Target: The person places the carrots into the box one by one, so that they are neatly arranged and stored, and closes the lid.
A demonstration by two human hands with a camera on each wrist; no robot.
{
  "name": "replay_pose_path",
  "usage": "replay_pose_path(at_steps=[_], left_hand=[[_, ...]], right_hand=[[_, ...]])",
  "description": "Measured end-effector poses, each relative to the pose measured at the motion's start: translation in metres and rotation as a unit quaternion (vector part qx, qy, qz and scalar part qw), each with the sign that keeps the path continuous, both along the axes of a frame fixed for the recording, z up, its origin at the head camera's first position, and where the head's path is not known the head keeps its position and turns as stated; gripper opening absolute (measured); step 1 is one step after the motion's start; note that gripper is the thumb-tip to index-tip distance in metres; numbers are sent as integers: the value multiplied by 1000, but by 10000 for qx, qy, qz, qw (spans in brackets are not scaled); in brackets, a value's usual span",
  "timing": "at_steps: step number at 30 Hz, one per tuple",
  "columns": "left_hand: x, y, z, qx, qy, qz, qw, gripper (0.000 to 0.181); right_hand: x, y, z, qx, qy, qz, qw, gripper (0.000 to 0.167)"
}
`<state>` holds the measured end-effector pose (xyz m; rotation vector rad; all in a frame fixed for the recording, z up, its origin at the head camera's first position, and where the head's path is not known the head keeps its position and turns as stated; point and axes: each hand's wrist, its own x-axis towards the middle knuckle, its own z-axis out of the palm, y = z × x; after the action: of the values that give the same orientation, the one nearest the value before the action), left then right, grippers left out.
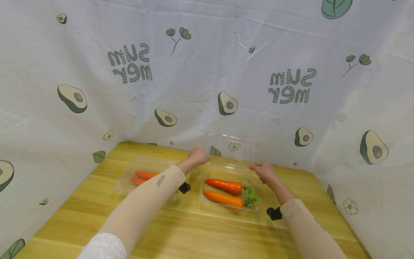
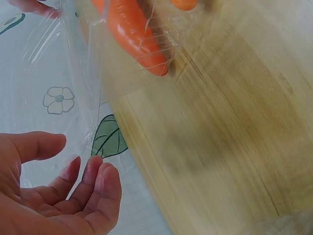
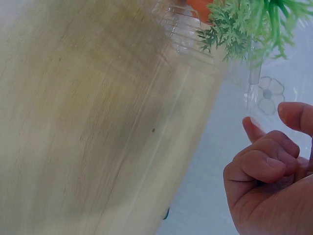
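Observation:
A clear plastic clamshell box point(image 1: 204, 205) holds two orange carrots, the rear one point(image 1: 226, 185) and the front one point(image 1: 223, 199), with green leafy tops point(image 1: 249, 197) to the right. Its clear lid point(image 1: 231, 147) stands raised at the back. My left hand point(image 1: 198, 155) is at the lid's left side; in the left wrist view its thumb and loosely bent fingers point(image 2: 105, 186) stand apart near the clear edge. By the lid's right side is my right hand point(image 1: 265, 172). In the right wrist view its thumb and index finger are apart, its other fingers point(image 3: 261, 164) bent.
Another clear box point(image 1: 129, 167) with carrots point(image 1: 145, 175) stands to the left, partly hidden by my left sleeve point(image 1: 145, 208). The wooden table point(image 1: 207, 233) ends at a white cloth point(image 1: 194, 79) printed with avocados. A black wrist camera point(image 1: 274, 213) sits on my right wrist.

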<state>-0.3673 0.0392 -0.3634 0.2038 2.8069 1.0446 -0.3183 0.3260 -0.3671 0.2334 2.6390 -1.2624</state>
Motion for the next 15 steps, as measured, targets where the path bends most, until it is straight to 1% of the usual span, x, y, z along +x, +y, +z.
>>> replay_pose_path(at_steps=[5, 12, 15], left_hand=[[1, 1, 3, -133, 118, 36, 9998, 43], [3, 2, 7, -43, 277, 203, 9994, 43], [4, 1, 8, -27, 413, 225, 9989, 43]], right_hand=[[2, 0, 2, 82, 66, 66, 9999, 62], [7, -2, 7, 281, 149, 110, 9994, 59], [8, -2, 7, 336, 155, 103, 9993, 58]])
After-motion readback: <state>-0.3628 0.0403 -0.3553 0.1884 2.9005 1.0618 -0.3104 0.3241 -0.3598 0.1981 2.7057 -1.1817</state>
